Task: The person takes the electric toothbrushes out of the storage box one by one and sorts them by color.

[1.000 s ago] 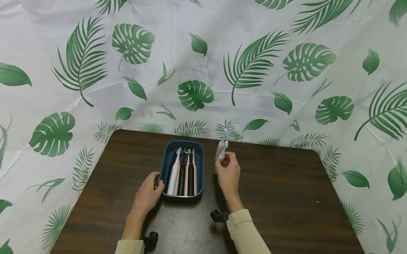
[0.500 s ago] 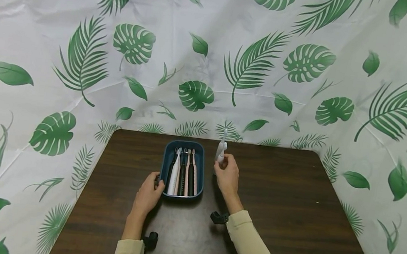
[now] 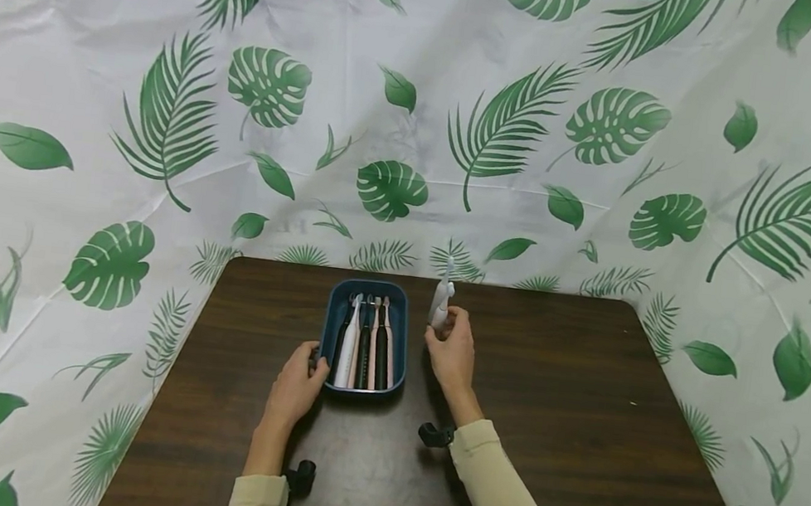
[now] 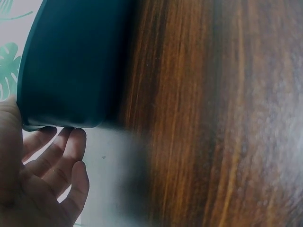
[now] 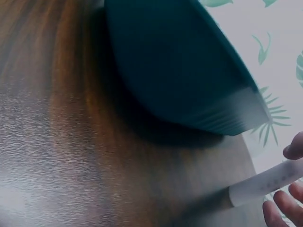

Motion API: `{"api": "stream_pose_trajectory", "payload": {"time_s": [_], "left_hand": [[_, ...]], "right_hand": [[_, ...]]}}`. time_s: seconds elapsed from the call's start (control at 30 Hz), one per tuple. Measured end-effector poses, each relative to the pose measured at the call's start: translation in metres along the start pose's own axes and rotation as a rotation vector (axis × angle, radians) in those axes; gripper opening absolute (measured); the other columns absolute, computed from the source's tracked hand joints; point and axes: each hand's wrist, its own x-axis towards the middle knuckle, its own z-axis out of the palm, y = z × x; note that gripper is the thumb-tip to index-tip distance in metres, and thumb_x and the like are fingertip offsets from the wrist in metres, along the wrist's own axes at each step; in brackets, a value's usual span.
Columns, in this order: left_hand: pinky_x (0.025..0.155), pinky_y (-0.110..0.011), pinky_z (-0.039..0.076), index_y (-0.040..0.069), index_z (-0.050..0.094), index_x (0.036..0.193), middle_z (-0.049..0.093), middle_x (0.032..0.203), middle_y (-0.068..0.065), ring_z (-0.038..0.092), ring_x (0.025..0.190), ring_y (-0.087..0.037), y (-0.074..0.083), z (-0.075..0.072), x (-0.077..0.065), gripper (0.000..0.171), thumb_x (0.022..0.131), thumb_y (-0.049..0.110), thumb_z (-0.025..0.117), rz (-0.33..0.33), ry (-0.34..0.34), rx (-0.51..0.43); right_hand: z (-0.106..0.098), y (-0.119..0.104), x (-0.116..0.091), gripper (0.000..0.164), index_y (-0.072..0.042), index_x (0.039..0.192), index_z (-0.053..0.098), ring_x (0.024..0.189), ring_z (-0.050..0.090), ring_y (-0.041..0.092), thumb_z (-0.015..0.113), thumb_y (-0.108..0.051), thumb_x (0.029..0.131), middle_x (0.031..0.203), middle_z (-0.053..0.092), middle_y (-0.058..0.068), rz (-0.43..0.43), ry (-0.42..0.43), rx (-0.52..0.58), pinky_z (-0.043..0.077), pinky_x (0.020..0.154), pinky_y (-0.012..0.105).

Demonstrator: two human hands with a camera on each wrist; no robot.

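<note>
White electric toothbrushes (image 3: 441, 303) stand upright at the back of the table; two brush heads show, one a little higher than the other. My right hand (image 3: 453, 350) holds the nearer one low on its handle. In the right wrist view, a pale handle (image 5: 265, 184) with a row of small marks lies between thumb and fingers, its base near the tabletop. A dark blue tray (image 3: 359, 395) sits to the left, with several black, white and pink toothbrushes (image 3: 363, 348) lying side by side in it. My left hand (image 3: 296, 384) grips its front left corner, thumb at the rim, fingers against the outer wall.
The dark wood table (image 3: 542, 436) ends at the back against a white leaf-print sheet (image 3: 420, 121), which also hangs at both sides. A narrow strip of tabletop separates the tray from the upright toothbrushes. A black wrist mount (image 3: 436, 435) is on my right wrist.
My right hand has slid slightly lower and nearer on the toothbrush handle. The left hand and the tray have stayed in place.
</note>
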Motion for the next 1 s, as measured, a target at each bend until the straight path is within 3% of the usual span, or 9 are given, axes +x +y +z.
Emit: {"api": "stream_pose_trajectory", "payload": {"time_s": [0.1,0.2,0.47,0.67,0.83,1.0], "left_hand": [[0.075,-0.044,0.048,0.016,0.051,0.137,0.063,0.11,-0.003,0.061,0.089,-0.018,0.0,0.0,-0.001,0.042,0.098,0.031,0.054,0.005,-0.004,-0.002],[0.077,-0.046,0.048,0.016,0.052,0.137,0.064,0.112,-0.003,0.062,0.092,-0.018,-0.002,-0.001,-0.002,0.04,0.099,0.03,0.055,0.008,-0.001,-0.008],[0.071,-0.04,0.046,0.015,0.055,0.134,0.064,0.105,-0.002,0.059,0.084,-0.017,-0.006,-0.006,0.0,0.039,0.099,0.031,0.054,0.04,0.012,-0.004],[0.07,-0.039,0.047,0.015,0.055,0.133,0.063,0.103,-0.001,0.059,0.084,-0.016,-0.006,-0.004,0.0,0.038,0.099,0.031,0.053,0.05,0.017,0.005],[0.074,-0.041,0.048,0.015,0.054,0.134,0.063,0.106,-0.002,0.06,0.087,-0.017,-0.005,-0.001,0.001,0.038,0.099,0.03,0.053,0.051,0.023,-0.01],[0.077,-0.043,0.048,0.015,0.053,0.135,0.062,0.111,-0.003,0.06,0.091,-0.018,0.0,0.002,0.001,0.039,0.099,0.03,0.053,0.036,0.018,-0.018]], "right_hand": [[0.001,0.002,-0.005,0.058,-0.011,0.132,0.047,0.093,0.063,0.024,0.078,-0.019,0.083,0.113,0.057,0.007,0.029,-0.007,0.014,0.051,0.08,0.044],[0.001,0.005,-0.01,0.053,-0.008,0.124,0.049,0.093,0.06,0.025,0.078,-0.022,0.082,0.111,0.055,0.011,0.066,-0.008,-0.014,0.049,0.077,0.043],[-0.002,-0.002,-0.024,0.026,-0.015,0.089,0.065,0.069,0.059,0.02,0.071,-0.04,0.087,0.078,0.063,0.0,0.119,-0.088,-0.118,0.047,0.065,0.039],[0.001,-0.01,-0.033,0.025,-0.02,0.074,0.065,0.06,0.056,0.016,0.071,-0.04,0.088,0.067,0.06,-0.004,0.073,-0.125,-0.088,0.045,0.058,0.033],[0.006,-0.025,-0.034,0.023,-0.022,0.079,0.065,0.06,0.054,0.015,0.07,-0.042,0.089,0.068,0.057,-0.005,-0.012,-0.141,-0.06,0.044,0.057,0.033],[0.012,-0.04,-0.031,0.016,-0.02,0.083,0.067,0.062,0.053,0.013,0.072,-0.034,0.089,0.071,0.056,-0.006,-0.078,-0.137,-0.059,0.044,0.059,0.031]]}}
